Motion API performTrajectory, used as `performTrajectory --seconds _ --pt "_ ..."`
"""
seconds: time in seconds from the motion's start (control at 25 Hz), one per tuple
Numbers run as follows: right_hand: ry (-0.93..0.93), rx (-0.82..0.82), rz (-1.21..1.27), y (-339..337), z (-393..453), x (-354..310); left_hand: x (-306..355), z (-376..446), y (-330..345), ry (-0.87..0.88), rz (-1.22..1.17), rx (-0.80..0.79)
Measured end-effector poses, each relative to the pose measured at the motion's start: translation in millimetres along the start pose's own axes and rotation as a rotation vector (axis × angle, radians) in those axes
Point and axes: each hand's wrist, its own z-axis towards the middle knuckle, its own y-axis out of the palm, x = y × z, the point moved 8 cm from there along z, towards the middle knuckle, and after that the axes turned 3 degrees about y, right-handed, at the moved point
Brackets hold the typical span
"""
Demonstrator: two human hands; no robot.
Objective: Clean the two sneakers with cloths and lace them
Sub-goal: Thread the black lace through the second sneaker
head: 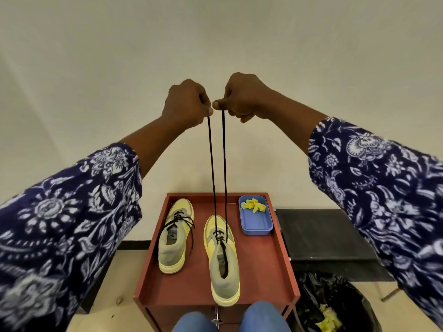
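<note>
Two yellow-and-grey sneakers stand on a red tray-top table (263, 267). The left sneaker (174, 238) is laced with a black lace whose ends lie loose. The right sneaker (223, 262) has a black lace (212, 168) threaded through its lower eyelets only. Both ends of that lace run taut straight up. My left hand (187, 104) pinches one end and my right hand (242, 97) pinches the other, raised high above the table and nearly touching each other.
A blue plastic box (256, 226) with crumpled yellow cloths (254, 206) sits at the tray's back right. A black bench (323, 236) stands to the right. A bin with a black bag (335, 305) is at the lower right. My knees (230, 319) meet the table's front edge.
</note>
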Motion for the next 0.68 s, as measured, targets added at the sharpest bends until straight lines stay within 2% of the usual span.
performTrajectory --seconds 0.16,0.36,0.52,0.68 --pt "0.039 0.049 0.184 -7 10 11 -16 7 2 -0.164 -0.28 0.098" --pt "0.106 0.175 0.464 -3 10 32 -29 7 5 -0.336 -0.466 0.178" --pt "0.21 0.241 0.631 -2 9 45 -34 10 5 -0.343 -0.51 0.197" --pt "0.21 0.249 0.685 1 8 42 -28 11 6 -0.297 -0.509 0.18"
